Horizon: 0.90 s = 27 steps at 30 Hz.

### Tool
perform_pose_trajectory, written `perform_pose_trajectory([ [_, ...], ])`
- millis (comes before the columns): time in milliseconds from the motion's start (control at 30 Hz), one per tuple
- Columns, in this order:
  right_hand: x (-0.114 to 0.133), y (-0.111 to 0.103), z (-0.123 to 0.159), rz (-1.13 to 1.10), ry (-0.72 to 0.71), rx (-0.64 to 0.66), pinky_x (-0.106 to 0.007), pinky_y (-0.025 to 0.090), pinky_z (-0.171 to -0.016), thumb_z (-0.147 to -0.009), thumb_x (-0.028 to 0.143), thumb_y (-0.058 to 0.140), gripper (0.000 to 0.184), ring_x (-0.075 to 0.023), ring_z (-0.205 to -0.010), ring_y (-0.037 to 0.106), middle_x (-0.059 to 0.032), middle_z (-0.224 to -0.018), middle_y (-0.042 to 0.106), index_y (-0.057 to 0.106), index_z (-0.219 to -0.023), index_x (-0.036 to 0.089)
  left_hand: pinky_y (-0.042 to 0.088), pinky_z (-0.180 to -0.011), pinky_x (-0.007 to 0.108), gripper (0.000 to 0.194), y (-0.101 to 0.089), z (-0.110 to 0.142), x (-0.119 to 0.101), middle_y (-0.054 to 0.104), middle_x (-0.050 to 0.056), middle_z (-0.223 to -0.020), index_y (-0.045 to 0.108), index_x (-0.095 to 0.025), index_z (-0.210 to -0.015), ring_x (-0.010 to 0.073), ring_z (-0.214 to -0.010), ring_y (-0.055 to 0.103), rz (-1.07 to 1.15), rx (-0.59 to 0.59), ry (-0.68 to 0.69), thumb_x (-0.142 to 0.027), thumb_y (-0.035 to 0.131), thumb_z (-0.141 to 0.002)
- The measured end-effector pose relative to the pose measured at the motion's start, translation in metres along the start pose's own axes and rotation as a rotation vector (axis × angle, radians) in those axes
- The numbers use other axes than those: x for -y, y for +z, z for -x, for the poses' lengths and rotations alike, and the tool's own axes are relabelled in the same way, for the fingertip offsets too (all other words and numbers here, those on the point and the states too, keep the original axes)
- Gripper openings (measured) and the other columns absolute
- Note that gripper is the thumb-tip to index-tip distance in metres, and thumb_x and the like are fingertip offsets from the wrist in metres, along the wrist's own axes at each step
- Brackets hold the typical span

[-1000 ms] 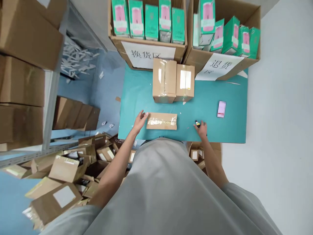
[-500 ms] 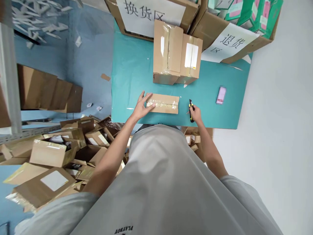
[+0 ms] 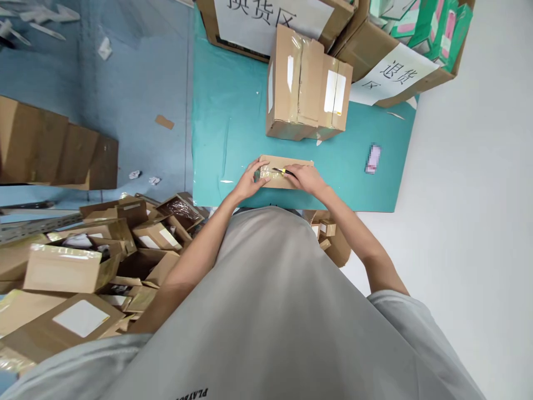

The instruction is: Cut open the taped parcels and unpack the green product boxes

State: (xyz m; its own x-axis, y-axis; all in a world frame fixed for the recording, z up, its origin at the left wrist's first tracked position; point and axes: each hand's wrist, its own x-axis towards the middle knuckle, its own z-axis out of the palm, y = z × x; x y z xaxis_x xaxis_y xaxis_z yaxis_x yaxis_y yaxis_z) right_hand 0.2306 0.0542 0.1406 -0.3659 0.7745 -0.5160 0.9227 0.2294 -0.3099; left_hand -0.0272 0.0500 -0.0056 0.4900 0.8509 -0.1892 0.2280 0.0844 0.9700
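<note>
A small taped cardboard box (image 3: 270, 180) lies flat on the green tabletop, close to my body. My left hand (image 3: 250, 180) grips its left end, thumb on the near side and fingers at the far edge. Over the box's right half is my right hand (image 3: 306, 179), closed round a black and yellow utility knife (image 3: 283, 171). The knife's blade points left and lies over the taped top; whether it cuts into the tape is too small to tell. My right palm covers part of the box.
Two taller taped boxes (image 3: 295, 83) stand behind on the green table (image 3: 229, 133). Farther back are two big cartons with paper signs (image 3: 393, 72), one holding green packages (image 3: 437, 33). A pixelated pink object (image 3: 373, 158) lies right. Opened boxes (image 3: 62, 266) pile up at lower left.
My right hand has brought the utility knife leftward from beside the box to over its top. My left hand stays on the left end. The camera view has shifted slightly.
</note>
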Motion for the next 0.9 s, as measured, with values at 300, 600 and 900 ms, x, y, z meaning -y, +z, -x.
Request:
perform_pose_trajectory([
  [300,0.037,-0.024,-0.017,0.187,0.005,0.156,-0.034,0.046,-0.093,-0.123,0.040,0.042,0.045,-0.0310,-0.119,0.075,-0.0152,-0.139,0.078,0.070,-0.153,0.021,0.035,-0.139,0.059,0.083,0.000,-0.001,0.001,0.044,0.019,-0.179,0.063,-0.025,-0.162,0.0400,-0.174,0.032,0.083,0.002,0.007,-0.074,0.076,-0.096],
  [600,0.046,-0.031,-0.016,0.258,-0.006,0.169,-0.035,0.047,-0.089,-0.123,0.037,0.041,0.045,-0.0306,-0.118,0.075,-0.0162,-0.140,0.077,0.068,-0.154,0.020,0.044,-0.133,0.061,0.093,0.000,-0.005,0.008,0.040,0.019,-0.182,0.065,-0.026,-0.160,0.0427,-0.173,0.031,0.168,0.013,-0.028,-0.084,0.078,-0.088],
  [900,0.048,-0.028,-0.033,0.353,-0.056,0.186,-0.039,0.055,-0.096,-0.121,0.031,0.040,0.043,-0.0315,-0.121,0.075,-0.0178,-0.138,0.080,0.072,-0.148,0.019,0.049,-0.129,0.060,0.087,0.005,-0.003,0.012,0.037,0.017,-0.185,0.065,-0.029,-0.161,0.0424,-0.176,0.025,0.225,-0.021,-0.069,-0.075,0.084,-0.089],
])
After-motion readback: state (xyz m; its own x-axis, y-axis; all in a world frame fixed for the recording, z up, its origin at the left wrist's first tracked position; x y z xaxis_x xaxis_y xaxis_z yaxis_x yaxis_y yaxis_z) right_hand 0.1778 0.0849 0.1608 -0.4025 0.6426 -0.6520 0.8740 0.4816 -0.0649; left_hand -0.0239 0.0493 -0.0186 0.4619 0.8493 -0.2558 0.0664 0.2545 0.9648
